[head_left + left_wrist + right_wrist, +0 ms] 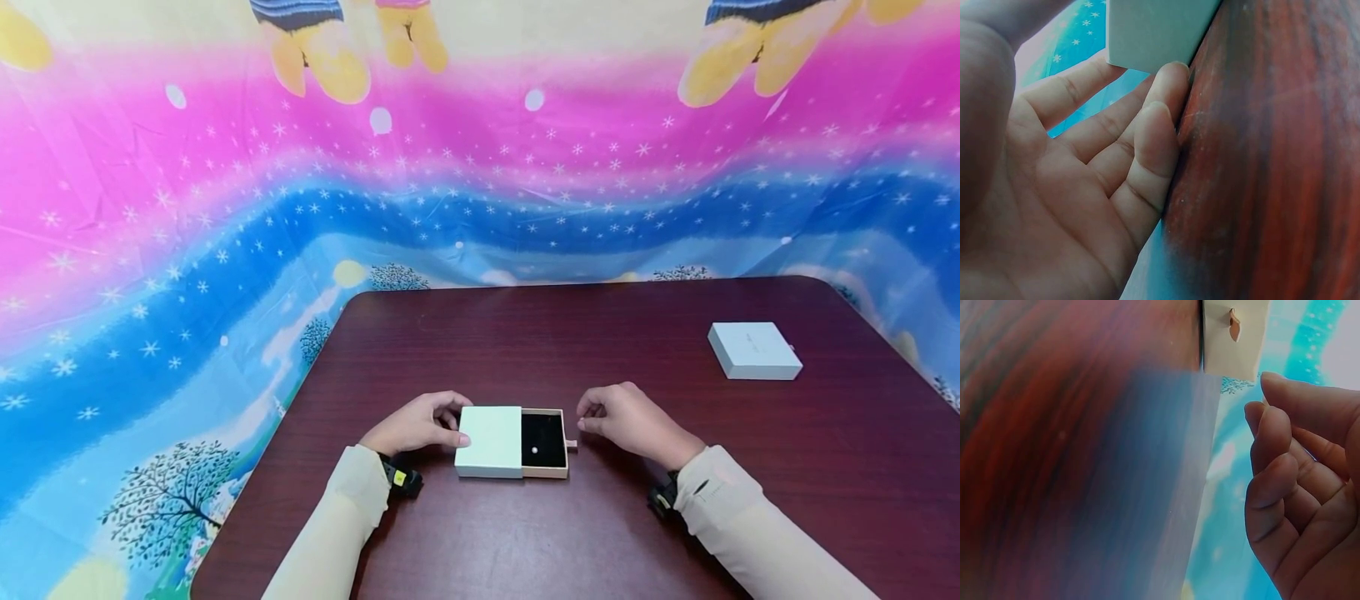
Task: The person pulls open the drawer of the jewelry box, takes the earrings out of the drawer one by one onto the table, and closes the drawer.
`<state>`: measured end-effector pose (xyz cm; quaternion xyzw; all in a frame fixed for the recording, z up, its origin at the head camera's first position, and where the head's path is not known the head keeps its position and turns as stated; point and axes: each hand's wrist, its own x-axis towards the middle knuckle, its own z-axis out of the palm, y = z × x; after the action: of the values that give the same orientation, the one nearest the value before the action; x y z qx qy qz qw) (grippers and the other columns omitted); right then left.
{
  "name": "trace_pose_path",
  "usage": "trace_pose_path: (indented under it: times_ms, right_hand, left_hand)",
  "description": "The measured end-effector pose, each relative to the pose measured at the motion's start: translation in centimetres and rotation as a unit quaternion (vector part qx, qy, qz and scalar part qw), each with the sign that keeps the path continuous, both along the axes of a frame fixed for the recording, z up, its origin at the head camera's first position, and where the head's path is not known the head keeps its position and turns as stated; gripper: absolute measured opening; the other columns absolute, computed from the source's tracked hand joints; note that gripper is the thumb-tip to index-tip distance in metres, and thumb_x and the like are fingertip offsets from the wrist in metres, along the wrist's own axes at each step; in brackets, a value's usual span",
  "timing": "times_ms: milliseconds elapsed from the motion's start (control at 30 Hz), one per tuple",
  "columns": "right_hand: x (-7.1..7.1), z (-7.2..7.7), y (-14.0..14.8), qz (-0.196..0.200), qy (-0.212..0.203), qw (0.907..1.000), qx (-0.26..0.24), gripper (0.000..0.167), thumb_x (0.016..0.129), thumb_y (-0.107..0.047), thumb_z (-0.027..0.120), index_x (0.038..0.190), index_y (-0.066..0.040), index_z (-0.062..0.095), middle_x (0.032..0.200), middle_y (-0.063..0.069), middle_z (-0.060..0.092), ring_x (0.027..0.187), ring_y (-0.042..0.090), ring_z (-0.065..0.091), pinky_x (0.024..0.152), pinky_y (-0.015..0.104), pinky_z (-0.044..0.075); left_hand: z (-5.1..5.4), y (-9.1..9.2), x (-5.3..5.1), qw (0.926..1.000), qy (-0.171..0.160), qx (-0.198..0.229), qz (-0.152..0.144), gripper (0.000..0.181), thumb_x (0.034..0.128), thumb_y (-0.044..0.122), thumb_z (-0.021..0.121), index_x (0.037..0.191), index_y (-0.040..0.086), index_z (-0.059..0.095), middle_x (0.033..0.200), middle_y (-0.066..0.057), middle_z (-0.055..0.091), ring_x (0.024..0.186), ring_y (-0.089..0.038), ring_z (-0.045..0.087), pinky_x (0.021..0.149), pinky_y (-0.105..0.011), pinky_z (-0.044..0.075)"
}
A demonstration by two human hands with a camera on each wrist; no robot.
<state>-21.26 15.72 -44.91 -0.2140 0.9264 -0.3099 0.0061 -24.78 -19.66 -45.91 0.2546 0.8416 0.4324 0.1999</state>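
A pale slide-out jewellery box lies near the front of the table, its cover sleeve (pixel 488 442) at the left and its drawer (pixel 565 425) partly out to the right. On the drawer's black lining (pixel 543 427) sits a small pearl (pixel 535 450). My left hand (pixel 414 425) holds the sleeve's left end, thumb on top; the left wrist view shows fingers against the sleeve's end (pixel 1154 34). Just right of the ribbon pull tab (pixel 572 444), my right hand (pixel 630 419) hovers apart from the box, fingers loosely curled. Nothing plainly held shows at its fingertips (pixel 1274 425).
A second pale box (pixel 753 350), closed, lies farther back at the right of the dark red-brown table (pixel 540 350). Behind the table's far edge hangs a colourful patterned cloth (pixel 480 183), which also runs down along the left side.
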Motion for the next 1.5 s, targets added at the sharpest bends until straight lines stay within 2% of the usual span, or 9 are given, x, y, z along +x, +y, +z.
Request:
trace_pose_path:
  times_ms: [67, 167, 367, 600, 800, 967, 1500]
  right_hand:
    - [-0.05, 0.01, 0.05, -0.002, -0.002, 1.0, 0.003, 0.006, 0.085, -0.009, 0.075, 0.088, -0.013, 0.071, 0.072, -0.013, 0.061, 0.067, 0.006, 0.057, 0.061, 0.028, 0.048]
    - [-0.13, 0.06, 0.07, -0.006, -0.005, 0.9999, 0.006, 0.006, 0.085, -0.009, 0.075, 0.088, -0.013, 0.072, 0.073, -0.012, 0.061, 0.067, 0.006, 0.057, 0.061, 0.029, 0.048]
    - [-0.27, 0.1, 0.13, -0.011, -0.007, 0.9997, 0.02, 0.007, 0.085, -0.01, 0.076, 0.087, -0.014, 0.071, 0.074, -0.012, 0.061, 0.068, 0.007, 0.056, 0.062, 0.029, 0.048]
    - [-0.42, -0.03, 0.24, -0.012, -0.005, 0.9996, 0.027, 0.008, 0.084, -0.011, 0.077, 0.086, -0.016, 0.071, 0.076, -0.011, 0.062, 0.069, 0.007, 0.057, 0.064, 0.029, 0.049]
    - [-0.54, -0.23, 0.31, -0.013, -0.009, 0.9994, 0.031, 0.008, 0.085, -0.011, 0.076, 0.086, -0.016, 0.071, 0.075, -0.011, 0.061, 0.069, 0.008, 0.056, 0.064, 0.03, 0.048]
    - [-0.63, -0.3, 0.32, -0.013, -0.011, 0.9992, 0.035, 0.009, 0.085, -0.012, 0.077, 0.085, -0.017, 0.07, 0.075, -0.011, 0.061, 0.069, 0.008, 0.056, 0.064, 0.03, 0.048]
    - [-0.76, 0.02, 0.21, -0.009, -0.03, 0.9976, 0.061, 0.01, 0.084, -0.011, 0.077, 0.082, -0.018, 0.07, 0.073, -0.01, 0.06, 0.066, 0.009, 0.053, 0.062, 0.031, 0.046]
  left_hand:
    - [-0.67, -0.15, -0.36, 1.0, 0.002, -0.002, 0.004, 0.053, 0.0827, 0.021, 0.08, 0.13, 0.01, 0.057, 0.096, -0.006, 0.064, 0.09, -0.025, 0.059, 0.073, -0.036, 0.049]
    - [-0.95, -0.26, -0.55, 1.0, 0.002, 0.0, 0.005, 0.053, 0.0815, 0.024, 0.081, 0.128, 0.014, 0.058, 0.096, -0.004, 0.064, 0.089, -0.022, 0.059, 0.073, -0.036, 0.049]
    - [-0.95, -0.25, -0.59, 1.0, 0.001, 0.0, 0.004, 0.053, 0.0817, 0.025, 0.081, 0.128, 0.014, 0.058, 0.096, -0.004, 0.064, 0.089, -0.021, 0.059, 0.074, -0.035, 0.049]
    - [-1.24, -0.29, -0.84, 0.9999, 0.005, -0.009, 0.0, 0.054, 0.0833, 0.02, 0.08, 0.131, 0.007, 0.056, 0.097, -0.009, 0.064, 0.091, -0.028, 0.06, 0.074, -0.037, 0.049]
    - [-1.19, -0.4, -0.73, 1.0, 0.003, -0.007, 0.002, 0.054, 0.0816, 0.028, 0.081, 0.129, 0.015, 0.058, 0.095, -0.004, 0.064, 0.089, -0.02, 0.06, 0.074, -0.035, 0.049]
    - [-1.3, -0.56, -0.87, 1.0, 0.002, -0.001, -0.003, 0.055, 0.0801, 0.033, 0.082, 0.127, 0.017, 0.059, 0.096, -0.002, 0.064, 0.089, -0.019, 0.06, 0.073, -0.035, 0.05]
    - [-1.1, -0.36, -0.56, 1.0, -0.001, 0.003, 0.005, 0.054, 0.0817, 0.026, 0.081, 0.129, 0.015, 0.058, 0.096, -0.003, 0.064, 0.089, -0.02, 0.059, 0.072, -0.036, 0.049]
